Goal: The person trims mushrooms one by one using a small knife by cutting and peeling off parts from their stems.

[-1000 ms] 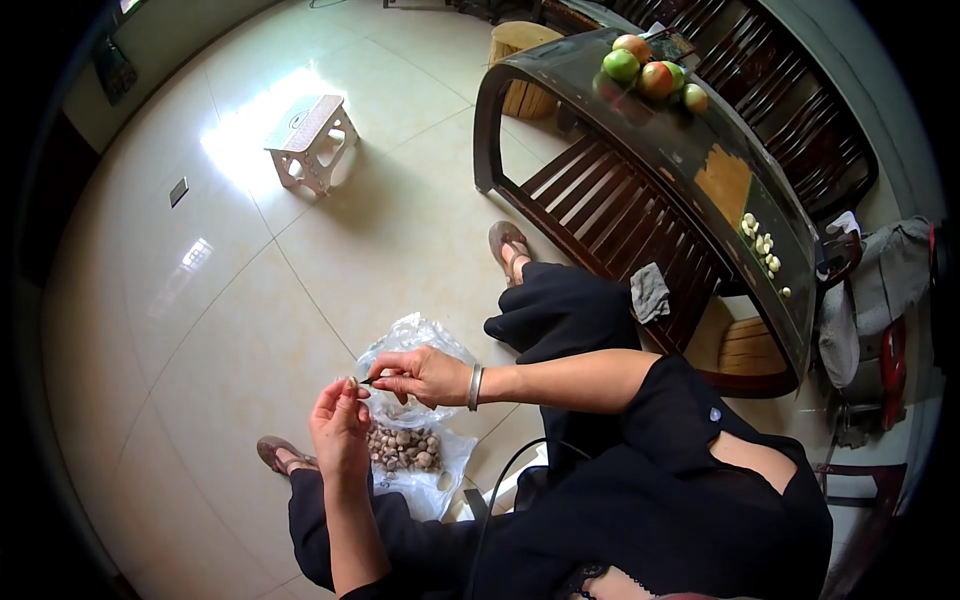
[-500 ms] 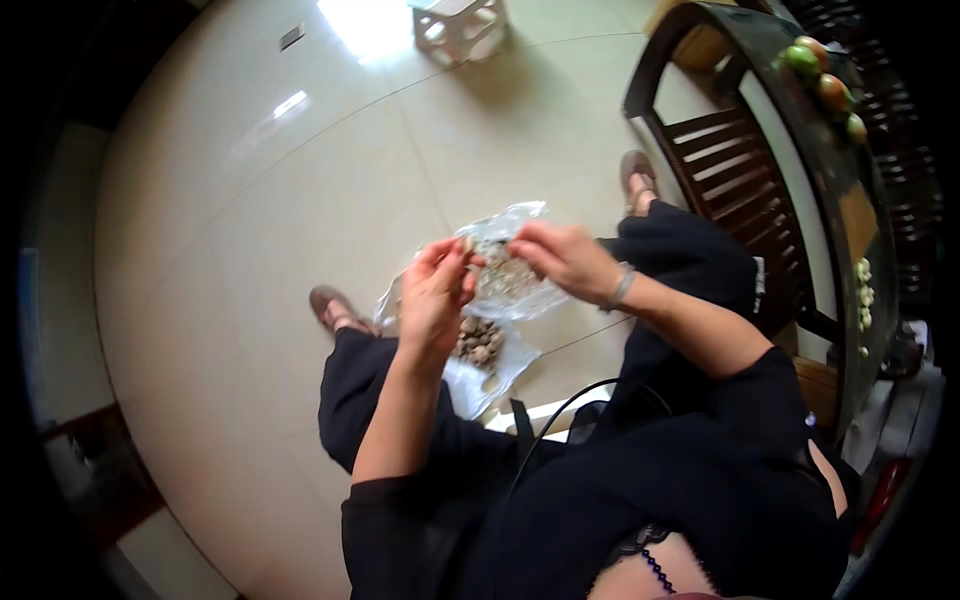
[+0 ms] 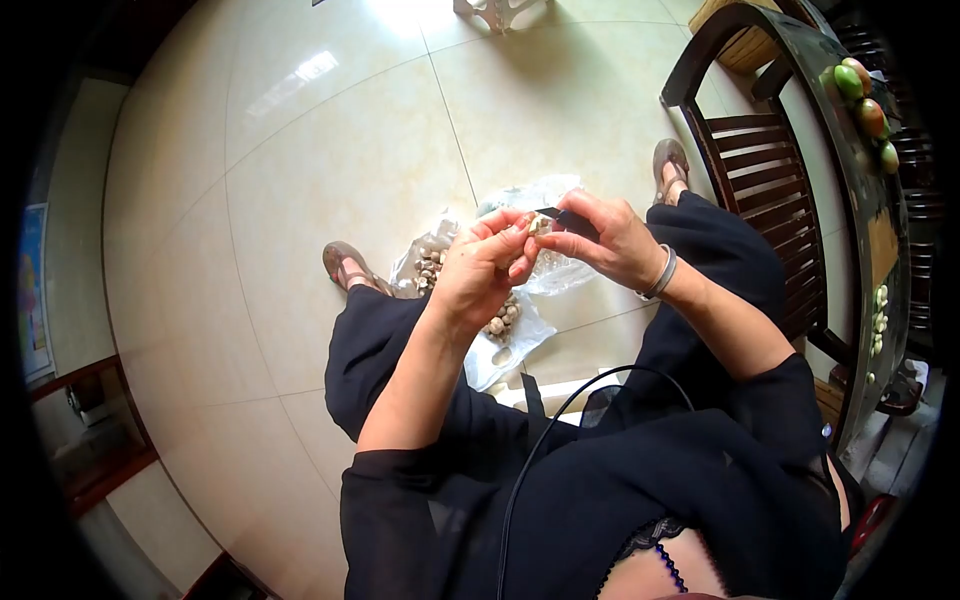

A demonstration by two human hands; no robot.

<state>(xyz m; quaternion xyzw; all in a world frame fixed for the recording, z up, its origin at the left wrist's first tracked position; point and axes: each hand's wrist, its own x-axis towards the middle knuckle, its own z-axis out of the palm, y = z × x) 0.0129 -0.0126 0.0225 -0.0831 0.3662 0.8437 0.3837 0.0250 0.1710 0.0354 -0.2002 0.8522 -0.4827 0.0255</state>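
Observation:
My left hand (image 3: 484, 266) pinches a small pale piece (image 3: 541, 224) between thumb and fingertips. My right hand (image 3: 612, 240) is closed around a dark-bladed knife (image 3: 572, 222), its blade at the top of the piece. Both hands meet over the plastic bags. Small brown, roundish pieces (image 3: 503, 318) lie in the white bag (image 3: 487, 366) on the floor, partly hidden by my left hand and forearm. Behind my right hand, a clear bag (image 3: 548, 277) holds bits too small to make out.
At right stands a dark table (image 3: 850, 195) with green-red fruit (image 3: 868, 117) and a row of small white pieces (image 3: 879, 322). A slatted wooden shelf (image 3: 760, 190) is below its top. Part of a stool (image 3: 497, 12) shows at the top. A black cable (image 3: 533, 450) crosses my lap.
My hands were apart half a second ago; now they are together, with the blade against the piece. The view has tilted down and turned, so the stool has moved to the top edge.

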